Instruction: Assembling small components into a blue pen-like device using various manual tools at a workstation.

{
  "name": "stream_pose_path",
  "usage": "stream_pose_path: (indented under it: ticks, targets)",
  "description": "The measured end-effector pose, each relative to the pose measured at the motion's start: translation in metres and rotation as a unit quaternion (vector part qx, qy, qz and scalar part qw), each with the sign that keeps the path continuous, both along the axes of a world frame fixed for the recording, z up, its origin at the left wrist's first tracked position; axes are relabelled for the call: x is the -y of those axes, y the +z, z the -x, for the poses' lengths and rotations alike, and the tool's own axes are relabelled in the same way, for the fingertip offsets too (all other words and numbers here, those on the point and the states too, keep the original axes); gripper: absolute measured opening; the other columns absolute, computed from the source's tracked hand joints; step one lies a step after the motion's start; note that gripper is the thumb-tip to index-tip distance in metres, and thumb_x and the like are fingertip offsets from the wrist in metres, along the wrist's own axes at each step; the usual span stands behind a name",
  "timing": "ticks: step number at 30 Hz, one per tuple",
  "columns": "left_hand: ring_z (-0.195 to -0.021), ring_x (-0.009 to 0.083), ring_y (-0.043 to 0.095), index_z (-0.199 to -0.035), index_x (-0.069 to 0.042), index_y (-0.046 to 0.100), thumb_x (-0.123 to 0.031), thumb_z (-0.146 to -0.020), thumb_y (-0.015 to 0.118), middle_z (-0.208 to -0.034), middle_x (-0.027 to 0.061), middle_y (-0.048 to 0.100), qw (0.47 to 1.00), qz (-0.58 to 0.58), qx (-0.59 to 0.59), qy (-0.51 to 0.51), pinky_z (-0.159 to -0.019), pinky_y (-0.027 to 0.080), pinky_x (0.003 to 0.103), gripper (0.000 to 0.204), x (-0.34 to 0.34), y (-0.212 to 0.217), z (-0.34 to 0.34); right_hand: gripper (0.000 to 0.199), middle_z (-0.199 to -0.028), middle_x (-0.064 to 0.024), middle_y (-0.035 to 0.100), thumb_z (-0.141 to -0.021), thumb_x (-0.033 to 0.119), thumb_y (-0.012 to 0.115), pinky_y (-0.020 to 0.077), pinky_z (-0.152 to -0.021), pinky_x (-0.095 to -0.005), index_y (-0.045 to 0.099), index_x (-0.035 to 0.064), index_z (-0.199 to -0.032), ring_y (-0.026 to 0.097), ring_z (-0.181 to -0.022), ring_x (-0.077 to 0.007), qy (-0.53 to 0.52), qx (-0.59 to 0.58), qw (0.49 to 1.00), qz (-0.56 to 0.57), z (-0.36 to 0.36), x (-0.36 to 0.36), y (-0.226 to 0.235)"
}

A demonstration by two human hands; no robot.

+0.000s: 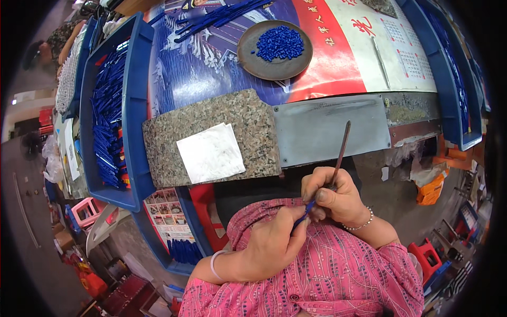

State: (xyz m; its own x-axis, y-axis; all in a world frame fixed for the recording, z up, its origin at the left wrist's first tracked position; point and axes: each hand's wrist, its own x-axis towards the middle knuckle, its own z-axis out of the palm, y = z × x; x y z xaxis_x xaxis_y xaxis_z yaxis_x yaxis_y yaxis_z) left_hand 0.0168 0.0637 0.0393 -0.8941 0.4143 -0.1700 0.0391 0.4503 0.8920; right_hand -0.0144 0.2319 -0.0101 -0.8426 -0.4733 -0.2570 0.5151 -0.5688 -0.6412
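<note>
Both my hands meet close in front of my pink patterned shirt, below the table edge. My left hand (275, 236) is closed, pinching a slim blue plastic piece (303, 215) between thumb and fingers. My right hand (338, 196) is closed round a thin metal rod tool (343, 148), whose tip points up and away from me. The fingers of this hand also come up against the far end of the blue piece. Where tool and piece might touch is hidden by my fingers.
A granite slab (158, 142) carries folded white paper (211, 153); a grey metal plate (332, 129) adjoins it. Beyond, a round dish (248, 58) holds small blue pellets, near blue sticks (222, 16) and a slender metal tool (381, 63). Blue bins (138, 111) (443, 79) flank the table.
</note>
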Motion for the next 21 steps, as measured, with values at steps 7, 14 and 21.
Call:
stream_pose_path:
  ticks: [7, 14, 21]
  targets:
    - [-0.072, 0.0108, 0.065, -0.101, 0.007, 0.048, 0.004, -0.082, 0.059, -0.082, 0.0126, 0.067, 0.999, -0.019, 0.015, 0.034, -0.058, 0.051, 0.021, 0.022, 0.0009, -0.0005, 0.0007, 0.018, -0.07, -0.003, 0.054, -0.087, 0.017, 0.059, 0.0397, -0.047, -0.02, 0.056, -0.0005, -0.09, 0.048, -0.051, -0.0061, 0.006, 0.019, 0.999, 0.026, -0.0004, -0.0007, -0.002]
    - [-0.065, 0.0053, 0.061, -0.1, 0.005, 0.051, 0.005, -0.079, 0.063, -0.078, 0.009, 0.066, 0.997, -0.039, 0.019, 0.058, -0.053, 0.046, 0.018, 0.024, 0.0015, 0.0002, 0.0013, 0.023, -0.071, -0.003, 0.055, -0.088, 0.021, 0.059, 0.0406, -0.049, -0.0205, 0.056, -0.0011, -0.094, 0.047, -0.051, -0.006, 0.012, 0.012, 0.999, 0.028, -0.0016, -0.0026, -0.0021]
    - [-0.063, 0.0058, 0.06, -0.096, 0.003, 0.056, 0.007, -0.076, 0.065, -0.078, 0.0098, 0.065, 0.996, -0.011, -0.066, 0.057, -0.052, 0.046, 0.019, 0.022, 0.0002, -0.0022, 0.0033, 0.032, -0.069, -0.0059, 0.052, -0.086, 0.029, 0.062, 0.0346, -0.042, -0.0213, 0.055, -0.0024, -0.09, 0.044, -0.047, -0.0083, -0.002, 0.015, 1.0, 0.015, -0.0019, 0.0005, -0.0011]
